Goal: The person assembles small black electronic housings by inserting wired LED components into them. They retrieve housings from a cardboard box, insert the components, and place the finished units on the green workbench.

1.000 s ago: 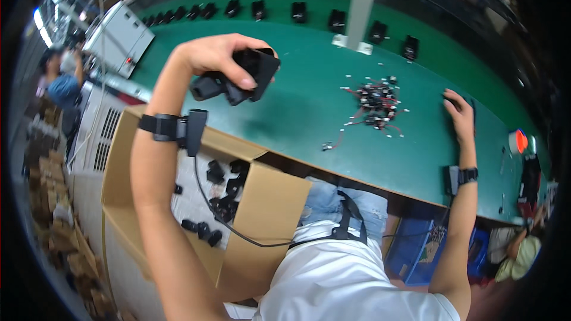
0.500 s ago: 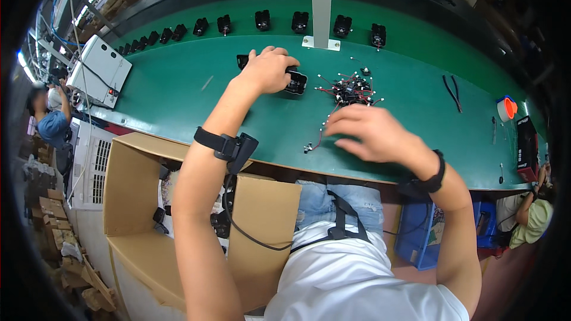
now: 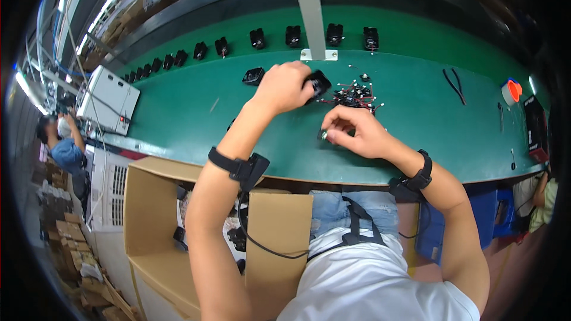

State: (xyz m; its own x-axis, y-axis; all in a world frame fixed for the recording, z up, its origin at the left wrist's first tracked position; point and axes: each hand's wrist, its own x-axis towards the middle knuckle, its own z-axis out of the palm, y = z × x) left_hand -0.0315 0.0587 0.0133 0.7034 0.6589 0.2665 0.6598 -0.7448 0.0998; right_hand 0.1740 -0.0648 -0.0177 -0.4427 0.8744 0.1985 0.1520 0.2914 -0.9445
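Note:
A black plastic housing (image 3: pixel 319 85) is gripped in my left hand (image 3: pixel 285 88), tilted a little above the green bench (image 3: pixel 196 137). Between the thumb and fingers of my right hand (image 3: pixel 355 132) is a small wired part (image 3: pixel 323 135), dark with a pale end; its details are too small to make out. Just beyond that hand lies a pile of small black parts (image 3: pixel 355 94) with red and black wires and white plugs. One more black housing (image 3: pixel 254 76) rests on the bench left of my left hand. A single small part (image 3: pixel 364 77) sits behind the pile.
Several black housings (image 3: pixel 257 38) stand in a row along the far strip. A grey post (image 3: pixel 309 12) rises from the bench. Pliers (image 3: pixel 454 86), an orange-and-white roll (image 3: pixel 511 91) and a black box (image 3: pixel 535 128) lie right. An open cardboard box (image 3: pixel 279 226) stands below the front edge.
My left hand has picked the black housing up off the bench and moved right with it. The right hand has closed on the small wired part near the bench's front. The view has shifted slightly.

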